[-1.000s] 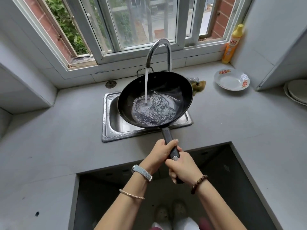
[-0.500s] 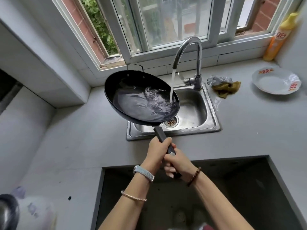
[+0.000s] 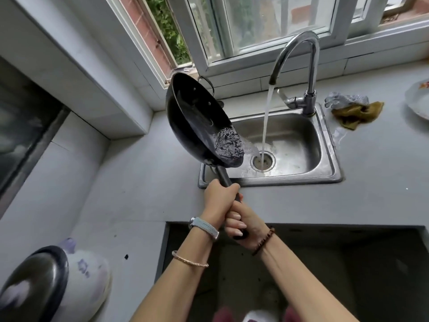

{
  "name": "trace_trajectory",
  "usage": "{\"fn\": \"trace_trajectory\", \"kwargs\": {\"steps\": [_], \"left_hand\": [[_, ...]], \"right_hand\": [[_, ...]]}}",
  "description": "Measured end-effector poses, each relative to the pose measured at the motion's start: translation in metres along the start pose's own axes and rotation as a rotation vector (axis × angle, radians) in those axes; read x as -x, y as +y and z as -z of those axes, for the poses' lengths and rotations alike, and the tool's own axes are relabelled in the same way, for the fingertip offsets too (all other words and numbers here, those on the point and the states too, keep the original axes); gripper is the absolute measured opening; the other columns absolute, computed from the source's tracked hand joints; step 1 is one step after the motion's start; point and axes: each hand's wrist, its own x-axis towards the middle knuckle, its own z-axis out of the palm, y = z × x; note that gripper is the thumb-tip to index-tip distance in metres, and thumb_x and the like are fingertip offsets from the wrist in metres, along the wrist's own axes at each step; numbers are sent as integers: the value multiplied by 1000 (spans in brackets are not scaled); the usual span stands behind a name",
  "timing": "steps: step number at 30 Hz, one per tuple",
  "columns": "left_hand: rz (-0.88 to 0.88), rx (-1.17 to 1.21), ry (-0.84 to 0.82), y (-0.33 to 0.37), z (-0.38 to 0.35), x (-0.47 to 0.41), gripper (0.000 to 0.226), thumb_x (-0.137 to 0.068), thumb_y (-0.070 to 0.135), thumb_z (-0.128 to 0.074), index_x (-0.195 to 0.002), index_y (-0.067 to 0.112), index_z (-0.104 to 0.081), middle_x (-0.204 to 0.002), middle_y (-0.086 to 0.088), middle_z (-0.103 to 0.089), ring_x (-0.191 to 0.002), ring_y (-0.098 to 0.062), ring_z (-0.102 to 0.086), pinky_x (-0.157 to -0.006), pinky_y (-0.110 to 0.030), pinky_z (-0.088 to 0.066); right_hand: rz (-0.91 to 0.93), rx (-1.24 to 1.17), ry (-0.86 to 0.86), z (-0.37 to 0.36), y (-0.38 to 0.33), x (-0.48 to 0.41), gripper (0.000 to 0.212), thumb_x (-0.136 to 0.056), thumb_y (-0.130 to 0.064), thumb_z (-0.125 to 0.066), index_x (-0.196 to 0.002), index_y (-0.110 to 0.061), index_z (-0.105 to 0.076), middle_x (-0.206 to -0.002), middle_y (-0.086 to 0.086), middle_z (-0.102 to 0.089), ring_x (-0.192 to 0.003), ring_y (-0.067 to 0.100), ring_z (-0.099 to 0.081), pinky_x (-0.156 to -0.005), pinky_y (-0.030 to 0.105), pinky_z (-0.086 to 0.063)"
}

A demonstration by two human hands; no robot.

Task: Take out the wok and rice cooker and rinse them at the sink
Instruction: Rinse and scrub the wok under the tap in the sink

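Note:
A black wok [image 3: 197, 122] is tilted steeply over the left edge of the steel sink [image 3: 329, 159], and water pours from its lower rim into the basin. My left hand [image 3: 218, 198] grips the wok's dark handle just below the pan. My right hand [image 3: 243, 224] grips the handle's end behind it. The curved tap [image 3: 299, 66] runs a stream straight down to the drain. A white rice cooker [image 3: 86, 282] with a dark lid stands on the counter at the bottom left.
A crumpled foil-like scrap [image 3: 346, 99] and a brown rag [image 3: 357, 112] lie right of the tap, with a white plate [image 3: 417, 101] at the right edge. A grey counter [image 3: 144, 182] surrounds the sink. A dark open cut-out [image 3: 336, 263] lies below my arms.
The wok has swung left out of the stream and tipped up on edge, so its water now spills into the sink. Both hands kept their hold on the handle.

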Motion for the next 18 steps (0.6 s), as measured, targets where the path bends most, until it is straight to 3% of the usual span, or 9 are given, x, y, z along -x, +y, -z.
{"fn": "trace_trajectory", "kwargs": {"steps": [2, 4, 8, 14, 18], "left_hand": [[-26, -94, 20, 2, 6, 1, 27, -71, 25, -59, -89, 5, -67, -59, 3, -70, -63, -9, -68, -68, -27, -56], [-58, -198, 36, 3, 12, 3, 35, -65, 32, -54, -85, 8, -68, -59, 5, -71, -73, -16, -69, -75, -34, -56], [-115, -308, 63, 10, 20, 12, 17, -74, 22, -56, -73, 10, -68, -53, 5, -67, -70, -16, -68, -73, -32, -55], [-148, -371, 122, 17, 23, 19, 18, -74, 27, -56, -85, 12, -59, -67, 2, -71, -78, -23, -66, -74, -35, -53], [-184, -438, 137, 21, 26, 27, 12, -78, 26, -58, -78, 17, -49, -75, 0, -71, -79, -22, -62, -64, -29, -41]], "right_hand": [[-35, -87, -29, 0, 4, -2, 40, -93, -10, -44, -56, -22, -57, -36, -8, -27, -20, 1, -25, -23, 8, -19], [-54, -142, -100, -3, 8, -2, 38, -81, -16, -57, -43, -19, -56, -33, -9, -29, -19, 2, -28, -22, 9, -19], [-74, -223, -280, -6, 13, 0, 45, -46, -17, -94, -39, -19, -50, -31, -8, -33, -20, 3, -32, -21, 12, -24], [-75, -233, -344, -11, 13, 8, 53, -37, -19, -98, -34, -18, -45, -29, -9, -34, -18, 4, -31, -22, 10, -21], [-66, -224, -367, -15, 16, 15, 55, -39, -20, -98, -31, -15, -43, -25, -8, -33, -17, 6, -32, -21, 11, -20]]}}
